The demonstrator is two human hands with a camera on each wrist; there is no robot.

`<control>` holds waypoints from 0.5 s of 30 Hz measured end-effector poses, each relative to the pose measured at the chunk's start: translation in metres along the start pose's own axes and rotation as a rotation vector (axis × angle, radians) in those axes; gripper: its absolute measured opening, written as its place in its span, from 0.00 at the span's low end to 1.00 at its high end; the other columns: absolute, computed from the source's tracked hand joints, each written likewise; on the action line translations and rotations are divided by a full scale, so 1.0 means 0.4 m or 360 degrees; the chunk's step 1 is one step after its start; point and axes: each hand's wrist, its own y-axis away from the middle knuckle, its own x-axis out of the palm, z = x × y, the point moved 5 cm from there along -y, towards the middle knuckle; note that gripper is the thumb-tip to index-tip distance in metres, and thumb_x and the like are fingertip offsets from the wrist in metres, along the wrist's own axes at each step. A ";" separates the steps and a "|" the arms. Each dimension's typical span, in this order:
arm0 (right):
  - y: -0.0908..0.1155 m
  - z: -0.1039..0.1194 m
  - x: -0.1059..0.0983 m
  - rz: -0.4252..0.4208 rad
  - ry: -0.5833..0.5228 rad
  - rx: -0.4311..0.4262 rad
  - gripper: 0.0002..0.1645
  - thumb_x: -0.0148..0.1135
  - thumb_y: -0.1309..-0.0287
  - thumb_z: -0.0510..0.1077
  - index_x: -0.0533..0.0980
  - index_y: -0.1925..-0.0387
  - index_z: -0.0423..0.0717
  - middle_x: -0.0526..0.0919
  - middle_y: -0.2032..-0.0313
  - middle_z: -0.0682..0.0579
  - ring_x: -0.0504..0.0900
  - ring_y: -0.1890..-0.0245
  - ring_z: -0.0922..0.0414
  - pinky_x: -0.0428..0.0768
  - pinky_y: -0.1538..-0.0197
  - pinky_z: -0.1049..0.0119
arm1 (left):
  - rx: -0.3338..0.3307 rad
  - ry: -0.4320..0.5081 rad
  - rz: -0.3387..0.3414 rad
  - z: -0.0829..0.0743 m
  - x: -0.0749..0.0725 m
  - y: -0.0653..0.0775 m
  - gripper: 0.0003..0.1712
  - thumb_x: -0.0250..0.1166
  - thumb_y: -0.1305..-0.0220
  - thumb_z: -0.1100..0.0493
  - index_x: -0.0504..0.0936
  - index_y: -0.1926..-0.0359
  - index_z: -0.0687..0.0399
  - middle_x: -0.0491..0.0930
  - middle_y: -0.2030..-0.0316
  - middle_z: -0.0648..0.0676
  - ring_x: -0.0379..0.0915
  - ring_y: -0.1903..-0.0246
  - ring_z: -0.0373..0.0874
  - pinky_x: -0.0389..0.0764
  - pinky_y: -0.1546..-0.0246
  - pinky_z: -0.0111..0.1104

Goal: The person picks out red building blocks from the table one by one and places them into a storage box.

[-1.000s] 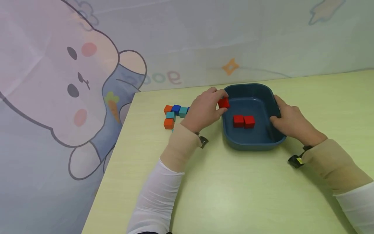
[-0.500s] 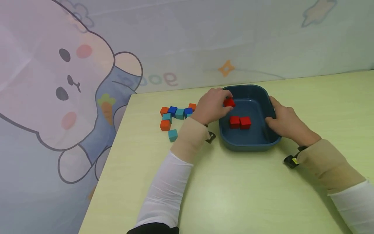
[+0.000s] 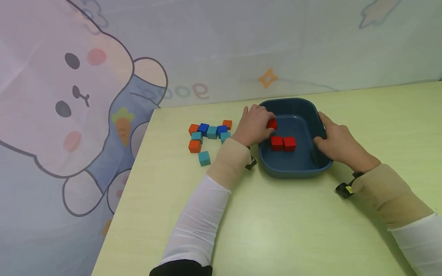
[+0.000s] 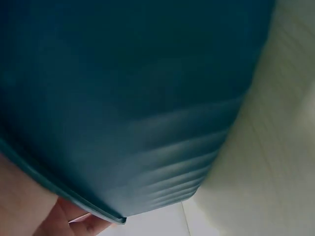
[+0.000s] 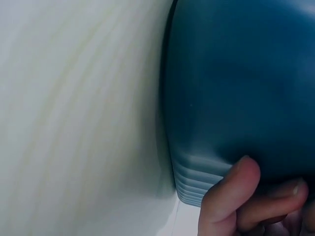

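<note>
A dark blue rectangular dish point(image 3: 293, 171) with rounded corners stands on the table. My left hand point(image 3: 253, 126) reaches over its left rim and holds a red cube point(image 3: 272, 124) between thumb and fingers, just inside the left wall. Two more red cubes point(image 3: 283, 143) lie side by side on the dish's floor. At the right rim, my right hand point(image 3: 340, 143) grips the wall, thumb inside and fingers outside. The right wrist view shows those fingers point(image 5: 231, 189) against the outer wall. In the left wrist view the dish's outer side point(image 4: 147, 98) hides the held cube.
Left of the dish, several orange, blue and teal cubes point(image 3: 212, 132) form a loose cluster on the pale wooden table point(image 3: 276, 226). One teal cube point(image 3: 204, 158) sits nearest the front. A printed cloth point(image 3: 221, 50) hangs behind the table's back edge.
My left hand has carried the red cube rightward over the left rim and lower into the dish. The right hand keeps its grip on the rim. The head view has shifted slightly.
</note>
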 end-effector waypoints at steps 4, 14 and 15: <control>0.000 0.000 -0.002 0.0003 0.0001 0.0001 0.46 0.48 0.38 0.39 0.40 0.26 0.28 0.78 0.58 0.16 0.82 0.67 0.34 0.78 0.60 0.42 | -0.0024 -0.0003 0.0025 0.001 0.005 -0.003 0.22 0.64 0.35 0.45 0.81 0.41 0.40 0.81 0.45 0.47 0.66 0.38 0.47 0.60 0.32 0.55; -0.001 -0.013 0.012 0.0038 -0.0002 0.0032 0.46 0.48 0.37 0.39 0.39 0.25 0.28 0.75 0.53 0.14 0.81 0.63 0.31 0.77 0.57 0.40 | 0.0014 0.0004 0.0033 0.001 0.014 0.005 0.18 0.62 0.34 0.46 0.82 0.45 0.40 0.82 0.48 0.46 0.69 0.43 0.45 0.71 0.41 0.46; 0.000 -0.013 0.013 0.0039 -0.0001 0.0031 0.46 0.48 0.37 0.39 0.39 0.26 0.28 0.75 0.53 0.14 0.81 0.62 0.31 0.77 0.56 0.39 | 0.0020 0.0006 0.0030 0.001 0.015 0.007 0.18 0.61 0.34 0.46 0.82 0.45 0.40 0.82 0.49 0.46 0.69 0.44 0.44 0.72 0.42 0.45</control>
